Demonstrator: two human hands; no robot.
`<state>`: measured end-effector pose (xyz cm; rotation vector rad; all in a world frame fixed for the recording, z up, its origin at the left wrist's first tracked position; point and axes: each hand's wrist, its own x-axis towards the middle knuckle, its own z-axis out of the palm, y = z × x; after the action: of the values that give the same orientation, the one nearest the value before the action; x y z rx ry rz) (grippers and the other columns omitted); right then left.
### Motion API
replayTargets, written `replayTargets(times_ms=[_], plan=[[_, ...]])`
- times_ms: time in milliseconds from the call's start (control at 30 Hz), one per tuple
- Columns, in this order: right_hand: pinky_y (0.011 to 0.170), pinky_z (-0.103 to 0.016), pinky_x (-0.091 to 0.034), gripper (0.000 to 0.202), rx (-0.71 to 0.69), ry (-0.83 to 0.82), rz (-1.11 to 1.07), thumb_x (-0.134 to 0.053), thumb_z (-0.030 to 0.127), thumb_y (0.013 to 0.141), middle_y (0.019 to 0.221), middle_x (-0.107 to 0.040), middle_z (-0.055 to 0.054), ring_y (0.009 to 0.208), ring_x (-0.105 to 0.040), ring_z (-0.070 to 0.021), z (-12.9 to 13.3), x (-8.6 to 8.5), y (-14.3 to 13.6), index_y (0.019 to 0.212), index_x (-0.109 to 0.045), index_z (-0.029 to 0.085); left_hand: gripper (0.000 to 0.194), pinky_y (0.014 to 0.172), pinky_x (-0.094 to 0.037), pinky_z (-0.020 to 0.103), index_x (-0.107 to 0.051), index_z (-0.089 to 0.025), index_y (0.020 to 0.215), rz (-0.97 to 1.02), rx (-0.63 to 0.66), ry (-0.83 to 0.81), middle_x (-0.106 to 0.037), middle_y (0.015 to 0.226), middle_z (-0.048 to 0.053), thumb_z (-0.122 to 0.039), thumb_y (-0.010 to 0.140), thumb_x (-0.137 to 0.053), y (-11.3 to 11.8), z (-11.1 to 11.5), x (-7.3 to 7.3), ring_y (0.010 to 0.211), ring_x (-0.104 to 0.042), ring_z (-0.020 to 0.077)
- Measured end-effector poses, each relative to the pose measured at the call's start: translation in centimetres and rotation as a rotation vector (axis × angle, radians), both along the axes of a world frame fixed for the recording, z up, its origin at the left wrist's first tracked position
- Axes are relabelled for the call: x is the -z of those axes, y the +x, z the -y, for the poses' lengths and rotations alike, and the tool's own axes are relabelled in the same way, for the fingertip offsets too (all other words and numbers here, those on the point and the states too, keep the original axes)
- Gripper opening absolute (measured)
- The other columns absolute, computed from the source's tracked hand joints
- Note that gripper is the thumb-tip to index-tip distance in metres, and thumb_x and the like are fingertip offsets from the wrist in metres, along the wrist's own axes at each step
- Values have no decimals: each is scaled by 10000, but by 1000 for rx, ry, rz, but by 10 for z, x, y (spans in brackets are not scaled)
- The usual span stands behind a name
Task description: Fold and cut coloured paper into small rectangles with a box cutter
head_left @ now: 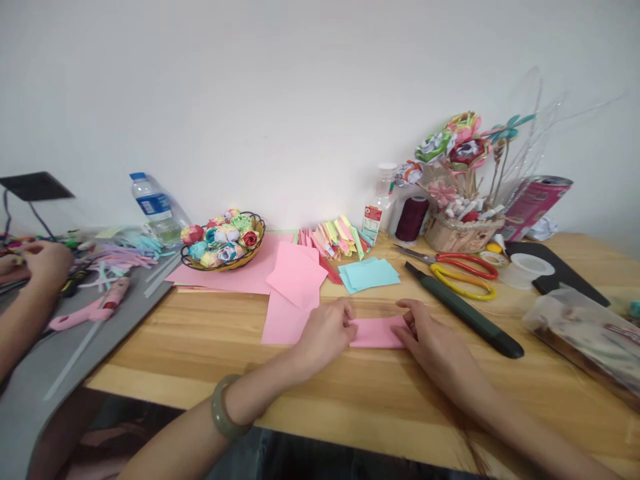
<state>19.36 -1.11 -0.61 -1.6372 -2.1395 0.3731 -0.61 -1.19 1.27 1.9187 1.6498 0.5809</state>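
A pink sheet of paper (376,332), apparently folded into a strip, lies on the wooden table between my hands. My left hand (327,333) pinches its left end, the thumb and fingers pressed together. At the opposite end my right hand (425,333) grips the paper between thumb and fingers. Just left of my left hand lie larger pink sheets (287,320) with smaller pink squares (299,275) on top. Beyond the folded paper sits a small stack of light blue paper (373,273). A dark green utility knife (465,310) rests to the right, near my right hand.
Scissors (465,267) with red and yellow handles lie behind the knife. Farther back stand a basket of paper flowers (225,240), folded paper strips (340,237), a glass bottle (380,203) and a thread spool (412,219). At left, another person's hand (47,263) works over a grey table.
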Motion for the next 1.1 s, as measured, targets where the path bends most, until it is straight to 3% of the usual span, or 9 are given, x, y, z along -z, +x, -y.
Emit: replayTargets(times_ms=[300, 500, 767, 900, 1100], plan=[[603, -328, -471, 338, 9, 17, -12, -384, 337, 835, 807, -667, -77, 713, -649, -231, 1, 0, 3, 1096, -497, 154, 116, 583, -407, 223, -605, -187, 700, -11, 43, -18, -667, 679, -7, -113, 711, -517, -1, -1, 2, 642, -616, 148], [566, -303, -466, 322, 13, 17, -47, -419, 335, 824, 725, -648, -38, 637, -633, -197, 1, -1, 6, 1083, -484, 155, 128, 596, -402, 238, -609, -185, 836, -40, 41, 0, -662, 712, -3, -144, 733, -546, -2, 0, 0, 668, -613, 166], [611, -321, -473, 230, -27, 74, -59, -412, 333, 833, 814, -658, -73, 714, -637, -217, 2, 0, 8, 978, -530, 199, 132, 691, -432, 258, -584, -195, 882, -54, 50, 41, -640, 864, 14, -163, 755, -604, -4, -1, 4, 794, -606, 176], [628, -327, -477, 206, -33, 59, -49, -407, 329, 837, 838, -657, -76, 731, -636, -218, 1, 0, 8, 956, -521, 206, 84, 731, -440, 244, -609, -190, 804, -28, 68, 51, -643, 884, 16, -126, 750, -611, -5, -4, 5, 822, -606, 162], [617, -323, -470, 183, -11, 2, -18, -408, 321, 851, 849, -658, -80, 744, -638, -221, 0, -1, 8, 950, -501, 198, 127, 652, -436, 224, -629, -188, 702, -7, 81, 36, -668, 743, -8, -90, 750, -563, -6, -8, 5, 716, -613, 147]])
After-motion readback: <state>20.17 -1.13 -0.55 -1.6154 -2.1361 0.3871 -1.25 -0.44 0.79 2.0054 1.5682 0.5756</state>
